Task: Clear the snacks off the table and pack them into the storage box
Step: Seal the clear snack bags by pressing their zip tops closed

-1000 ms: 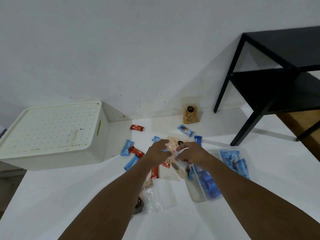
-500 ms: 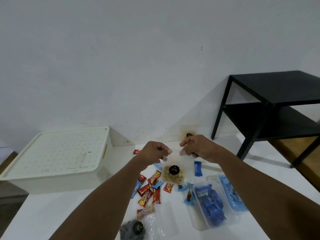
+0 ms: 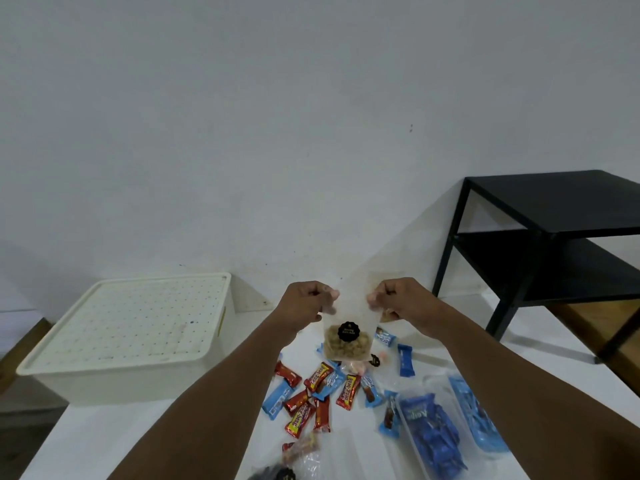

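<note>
Pinching the clear snack pouch [image 3: 347,342] by its top corners, my left hand [image 3: 306,303] and right hand [image 3: 403,299] hold it above the table [image 3: 104,441]. Thin film could slip from such a small grip. The storage box [image 3: 131,327] at nine o'clock looks lidded, blocking any drop-in.

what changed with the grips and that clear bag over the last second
The left grip and right grip rose from the snack pile, lifting the clear snack bag off the table. Each now pinches a top corner, and the bag hangs between them. The storage box stays lidded, and the other snacks remain on the table.
</note>
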`<state>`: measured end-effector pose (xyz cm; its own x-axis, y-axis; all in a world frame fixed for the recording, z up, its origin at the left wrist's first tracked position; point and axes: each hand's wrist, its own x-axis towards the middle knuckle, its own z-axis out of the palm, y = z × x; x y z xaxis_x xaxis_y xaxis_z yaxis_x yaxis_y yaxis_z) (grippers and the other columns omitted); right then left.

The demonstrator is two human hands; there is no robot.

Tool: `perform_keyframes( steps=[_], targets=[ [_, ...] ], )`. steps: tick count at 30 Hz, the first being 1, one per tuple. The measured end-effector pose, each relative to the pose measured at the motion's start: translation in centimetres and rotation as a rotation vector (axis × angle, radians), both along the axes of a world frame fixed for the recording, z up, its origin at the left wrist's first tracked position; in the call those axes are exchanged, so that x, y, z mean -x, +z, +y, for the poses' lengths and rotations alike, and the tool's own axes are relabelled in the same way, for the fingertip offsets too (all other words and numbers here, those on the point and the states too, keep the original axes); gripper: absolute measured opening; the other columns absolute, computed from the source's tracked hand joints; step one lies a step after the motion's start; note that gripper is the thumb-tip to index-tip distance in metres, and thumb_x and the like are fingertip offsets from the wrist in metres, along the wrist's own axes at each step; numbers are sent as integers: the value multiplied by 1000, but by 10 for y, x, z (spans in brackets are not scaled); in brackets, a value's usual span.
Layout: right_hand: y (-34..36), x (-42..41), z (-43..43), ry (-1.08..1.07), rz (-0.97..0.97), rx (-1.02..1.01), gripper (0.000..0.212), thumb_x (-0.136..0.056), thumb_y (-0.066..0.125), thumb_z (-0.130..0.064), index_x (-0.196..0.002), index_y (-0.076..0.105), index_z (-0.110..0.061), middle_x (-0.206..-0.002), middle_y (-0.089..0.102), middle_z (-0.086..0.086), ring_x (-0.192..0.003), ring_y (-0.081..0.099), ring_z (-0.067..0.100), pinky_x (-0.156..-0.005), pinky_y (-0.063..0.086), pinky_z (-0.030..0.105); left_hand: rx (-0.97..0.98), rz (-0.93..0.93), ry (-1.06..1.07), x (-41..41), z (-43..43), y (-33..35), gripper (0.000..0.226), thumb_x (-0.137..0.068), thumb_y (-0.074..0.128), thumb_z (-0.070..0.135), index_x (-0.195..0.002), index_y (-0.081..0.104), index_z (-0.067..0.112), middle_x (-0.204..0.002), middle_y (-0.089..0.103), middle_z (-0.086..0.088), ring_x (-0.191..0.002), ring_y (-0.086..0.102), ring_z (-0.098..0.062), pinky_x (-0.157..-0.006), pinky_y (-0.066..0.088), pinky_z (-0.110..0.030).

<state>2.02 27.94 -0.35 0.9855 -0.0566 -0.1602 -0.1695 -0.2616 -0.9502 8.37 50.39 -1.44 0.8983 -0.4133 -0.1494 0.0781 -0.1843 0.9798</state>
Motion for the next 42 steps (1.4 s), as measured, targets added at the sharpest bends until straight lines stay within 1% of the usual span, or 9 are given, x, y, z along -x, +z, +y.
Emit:
perform_keyframes(
  steps=[3, 8, 14, 18, 22, 26, 31, 38, 42],
  targets=[
    [8, -3, 4, 16, -27, 8, 17, -86, 74, -22, -74, 68, -13, -77, 72, 2, -71, 58, 10, -73, 44, 34, -10, 19, -19, 3, -1, 3, 31, -87, 73, 31, -100, 71, 3, -83, 75, -6, -79, 71, -12, -74, 49, -30],
    [17, -7, 14, -3, -78, 8, 16, -87, 73, -22, -78, 71, -9, -74, 70, 2, -53, 54, -1, -62, 42, 29, 48, 17, -18, 3, -1, 7, 18, -87, 74, 31, -94, 72, 14, -88, 73, -6, -81, 69, -13, -76, 48, -31],
    [10, -3, 23, -126, -54, -145, 29, -85, 74, -32, -92, 73, -3, -77, 73, -2, -68, 60, 7, -67, 41, 29, 116, 14, -13, -1, 1, 14, 14, -89, 72, 26, -94, 70, 13, -88, 72, -3, -87, 69, -15, -80, 48, -31],
    [5, -2, 28, -182, -104, -145, 26, -89, 72, -22, -90, 67, 4, -57, 64, -11, -50, 53, -3, -61, 39, 26, 164, 88, 39, 1, 1, 8, 13, -84, 77, 25, -88, 72, 14, -84, 73, -4, -82, 71, -16, -80, 49, -34],
    [3, -3, 30, -261, -118, -183, 22, -87, 74, -26, -79, 68, -7, -74, 69, 2, -62, 53, 9, -65, 43, 29, 257, 153, 86, 2, 7, 3, 11, -83, 79, 23, -83, 71, 16, -83, 72, -3, -90, 74, -24, -80, 48, -36],
    [2, -3, 35, -253, -62, -202, 25, -87, 71, -34, -93, 72, -10, -79, 70, 1, -81, 62, 16, -72, 44, 34, 269, 101, 85, 4, 8, 4, 13, -86, 76, 19, -77, 68, 15, -87, 73, -3, -96, 74, -26, -79, 48, -34],
    [5, -1, 41, -193, -95, -128, 29, -86, 74, -30, -102, 73, -7, -79, 66, 0, -72, 56, 12, -67, 43, 30, 252, 73, 38, 4, 7, 11, 24, -88, 73, 17, -67, 61, 18, -90, 72, -4, -98, 74, -25, -80, 47, -34],
    [17, -1, 44, -112, -155, -34, 10, -88, 73, -23, -91, 74, -15, -86, 72, -1, -80, 63, 10, -72, 45, 23, 120, 47, -32, 8, 6, 11, 22, -85, 75, 31, -95, 73, 11, -83, 72, 2, -85, 74, -19, -75, 46, -32],
    [13, -1, 46, -113, -95, -122, 14, -86, 74, -28, -91, 77, -15, -77, 73, 0, -73, 64, 10, -71, 44, 30, 124, -5, 2, 7, 7, 14, 16, -87, 74, 27, -92, 72, 12, -81, 72, -5, -74, 69, -10, -71, 44, -28]
  ],
)
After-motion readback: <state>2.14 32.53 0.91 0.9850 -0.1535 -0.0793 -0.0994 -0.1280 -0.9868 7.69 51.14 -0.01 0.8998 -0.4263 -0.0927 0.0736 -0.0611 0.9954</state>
